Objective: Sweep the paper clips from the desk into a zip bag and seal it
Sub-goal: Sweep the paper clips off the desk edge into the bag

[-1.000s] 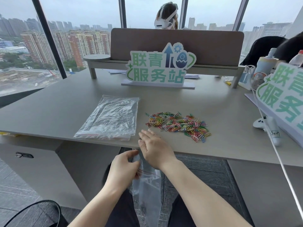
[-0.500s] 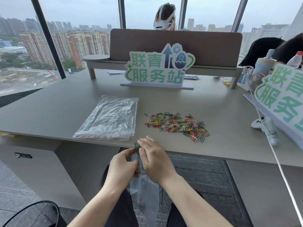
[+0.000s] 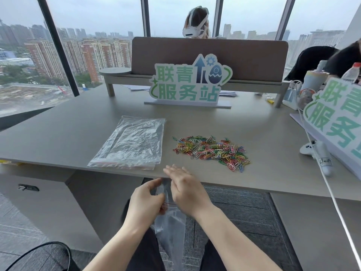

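Head view: your left hand (image 3: 145,200) pinches the top edge of a clear zip bag (image 3: 172,227) just below the front edge of the worktop (image 3: 254,122), low in the centre of the frame. Your right hand (image 3: 185,190) is flat and unclenched beside it, fingers (image 3: 172,170) stretched over the worktop edge, its palm side against the bag's mouth; whether it grips the film you cannot tell. The bag hangs limp between your knees, thin and crinkly, so it will likely sag and close on itself; hold it by the stiffer zip strip with its faint red line and keep the mouth spread right under the edge. The paper clips (image 3: 212,151) lie in a loose, many-coloured heap right of centre, well apart from your hands. They look light and slippery, prone to scatter and tangle, so a flat palm dragging them toward the edge should serve better than picking. A stack of spare bags (image 3: 130,143) lies flat to the left of the heap
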The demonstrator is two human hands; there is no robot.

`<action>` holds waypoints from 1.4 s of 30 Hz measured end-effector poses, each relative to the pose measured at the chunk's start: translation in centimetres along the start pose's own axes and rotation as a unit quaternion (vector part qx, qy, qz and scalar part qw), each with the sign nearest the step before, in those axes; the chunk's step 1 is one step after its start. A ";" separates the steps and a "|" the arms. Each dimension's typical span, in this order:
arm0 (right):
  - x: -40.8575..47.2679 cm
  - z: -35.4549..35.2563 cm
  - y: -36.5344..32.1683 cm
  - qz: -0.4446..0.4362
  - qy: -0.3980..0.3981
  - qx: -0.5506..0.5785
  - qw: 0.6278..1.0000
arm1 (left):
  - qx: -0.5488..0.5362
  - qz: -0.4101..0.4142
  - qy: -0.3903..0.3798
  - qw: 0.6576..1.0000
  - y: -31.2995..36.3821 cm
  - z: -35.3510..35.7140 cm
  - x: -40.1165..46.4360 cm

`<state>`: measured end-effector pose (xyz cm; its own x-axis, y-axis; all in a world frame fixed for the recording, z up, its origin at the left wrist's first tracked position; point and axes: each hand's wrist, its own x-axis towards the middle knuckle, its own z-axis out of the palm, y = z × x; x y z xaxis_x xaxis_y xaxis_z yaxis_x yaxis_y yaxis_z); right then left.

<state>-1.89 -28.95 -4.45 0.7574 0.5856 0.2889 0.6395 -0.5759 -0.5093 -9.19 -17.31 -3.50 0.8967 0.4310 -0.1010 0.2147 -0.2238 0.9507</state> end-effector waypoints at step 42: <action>-2.9 -7.3 8.7 0.269 0.017 -0.159 0.950 | 0.062 0.051 -0.099 0.992 0.3 7.7 -0.2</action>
<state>2.38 -39.81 -3.82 0.9861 0.1424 0.0857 0.1627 -0.9325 -0.3225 -6.31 -24.16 -5.43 0.9721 0.2228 -0.0729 0.1532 -0.3685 0.9169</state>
